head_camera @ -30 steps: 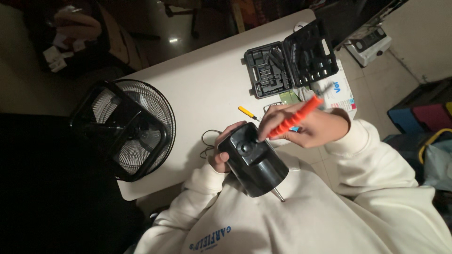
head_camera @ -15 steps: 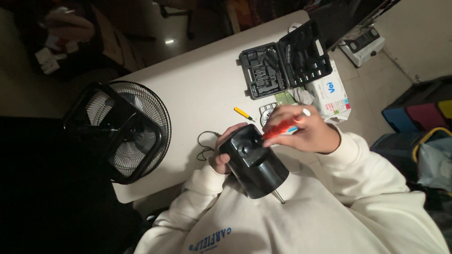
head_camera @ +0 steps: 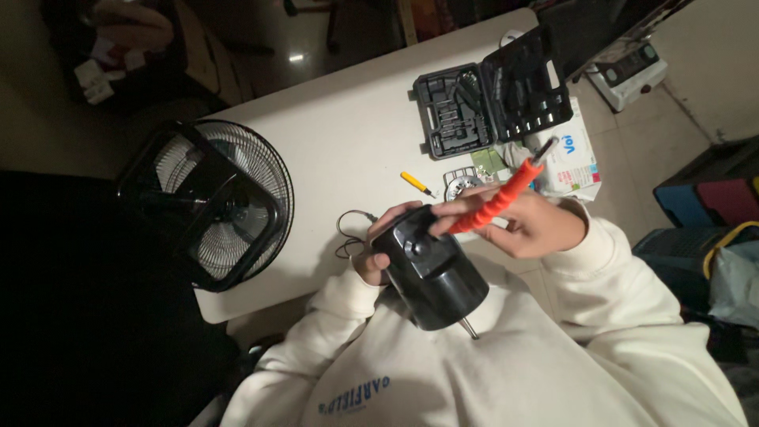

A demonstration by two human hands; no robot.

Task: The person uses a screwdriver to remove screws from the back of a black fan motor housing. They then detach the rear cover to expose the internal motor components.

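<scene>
My left hand (head_camera: 378, 251) grips a black fan motor housing (head_camera: 433, 270) held over my lap, a thin metal shaft sticking out of its lower end. My right hand (head_camera: 531, 224) holds an orange-handled screwdriver (head_camera: 496, 199), its tip end lying against the top of the housing and its metal butt pointing up to the right. Both sleeves are cream-coloured.
On the white table (head_camera: 348, 134) lie a black fan grille with frame (head_camera: 207, 202) at the left edge, an open black tool case (head_camera: 490, 104), a small yellow-handled tool (head_camera: 416, 183), a round metal part (head_camera: 463, 183), a black cable (head_camera: 349, 234) and a white printed box (head_camera: 574, 152). Coloured bins (head_camera: 704, 198) stand right.
The screwdriver's handle dropped low towards the housing half a second ago and now points up to the right again. My left hand keeps its hold on the housing.
</scene>
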